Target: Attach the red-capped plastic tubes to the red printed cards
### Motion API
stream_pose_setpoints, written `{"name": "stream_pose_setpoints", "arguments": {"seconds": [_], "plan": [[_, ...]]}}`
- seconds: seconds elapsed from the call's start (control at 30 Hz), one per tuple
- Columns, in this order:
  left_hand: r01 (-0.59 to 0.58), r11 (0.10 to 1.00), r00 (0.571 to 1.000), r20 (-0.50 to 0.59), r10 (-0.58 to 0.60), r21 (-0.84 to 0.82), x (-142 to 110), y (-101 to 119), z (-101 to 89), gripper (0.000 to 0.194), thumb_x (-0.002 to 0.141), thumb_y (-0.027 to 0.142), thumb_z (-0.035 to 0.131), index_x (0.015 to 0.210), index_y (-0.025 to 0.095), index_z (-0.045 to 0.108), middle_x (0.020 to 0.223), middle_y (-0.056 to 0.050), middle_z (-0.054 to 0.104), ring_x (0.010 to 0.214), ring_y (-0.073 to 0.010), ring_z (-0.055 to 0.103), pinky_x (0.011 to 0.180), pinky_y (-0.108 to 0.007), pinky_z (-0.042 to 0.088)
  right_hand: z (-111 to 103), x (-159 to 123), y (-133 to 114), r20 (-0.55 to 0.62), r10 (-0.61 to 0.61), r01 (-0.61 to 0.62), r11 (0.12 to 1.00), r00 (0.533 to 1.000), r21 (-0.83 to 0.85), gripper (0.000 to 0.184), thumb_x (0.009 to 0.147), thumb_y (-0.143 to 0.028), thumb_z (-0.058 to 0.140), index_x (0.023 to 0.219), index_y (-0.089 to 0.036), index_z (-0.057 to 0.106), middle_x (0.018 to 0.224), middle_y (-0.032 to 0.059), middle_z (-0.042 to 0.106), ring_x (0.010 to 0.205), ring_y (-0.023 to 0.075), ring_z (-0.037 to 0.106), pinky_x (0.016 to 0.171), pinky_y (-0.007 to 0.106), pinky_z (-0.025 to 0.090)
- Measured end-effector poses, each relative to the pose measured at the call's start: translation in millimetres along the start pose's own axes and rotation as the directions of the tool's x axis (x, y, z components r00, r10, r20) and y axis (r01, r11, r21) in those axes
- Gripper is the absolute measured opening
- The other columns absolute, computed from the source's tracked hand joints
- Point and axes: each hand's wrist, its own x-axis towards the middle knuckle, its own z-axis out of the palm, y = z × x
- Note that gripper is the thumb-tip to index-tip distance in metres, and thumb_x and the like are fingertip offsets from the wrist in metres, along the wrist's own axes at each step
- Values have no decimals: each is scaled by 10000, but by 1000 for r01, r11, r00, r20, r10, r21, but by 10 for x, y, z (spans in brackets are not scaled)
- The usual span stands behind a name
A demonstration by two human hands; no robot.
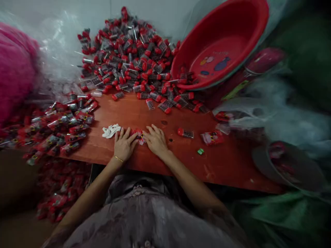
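A small red printed plastic packet lies on the wooden table between my hands. My left hand rests palm down at its left side, fingers stretched out and apart, thumb touching the packet. From the right, my right hand also lies palm down with fingers extended, its thumb side at the packet's edge. The packet is partly covered by my fingers, so what is inside is unclear. Just beyond my left fingertips sits a crumpled white bundle. To the right lie a red-capped clear container with dark contents and another red packet.
A large heap of red-capped containers covers the table's back. Behind right, a red basin leans tilted. Red wrapped packets pile up at left. A small green piece lies front right, near a grey bucket and plastic bags.
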Motion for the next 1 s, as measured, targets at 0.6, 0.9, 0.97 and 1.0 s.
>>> {"name": "stream_pose_setpoints", "arguments": {"seconds": [0.6,0.9,0.97,1.0], "plan": [[116,289,940,11,-340,-950,185,37,-245,259,720,399,652,803,161,711,812,-65,716,804,-196,644,862,-362,468,-163,-25,-429,-495,99,100,928,863,360,179,838,-291,580,985,-259,677,1106,41,678,1070,208,548,1004,422,347],[66,393,991,13,-136,-917,59,103,-401,218,771,375,608,773,170,681,739,-20,670,695,-140,576,695,-243,441,-330,-97,-441,2,323,-142,411,947,901,314,827,-411,532,639,-172,613,610,-9,603,608,120,554,637,235,449],[88,468,990,24,-140,-879,30,123,-405,219,762,381,618,709,174,668,666,-2,642,650,-132,554,652,-230,424,-337,-123,-482,-56,386,-144,470,921,871,359,826,-411,517,558,-174,540,521,-35,502,517,95,460,541,215,382],[100,491,988,29,-150,-866,22,138,-400,224,754,383,626,679,175,660,631,6,625,631,-129,543,633,-227,415,-332,-135,-504,-87,410,-146,505,908,851,377,830,-414,501,536,-178,501,499,-45,451,493,86,411,507,212,343]]}}
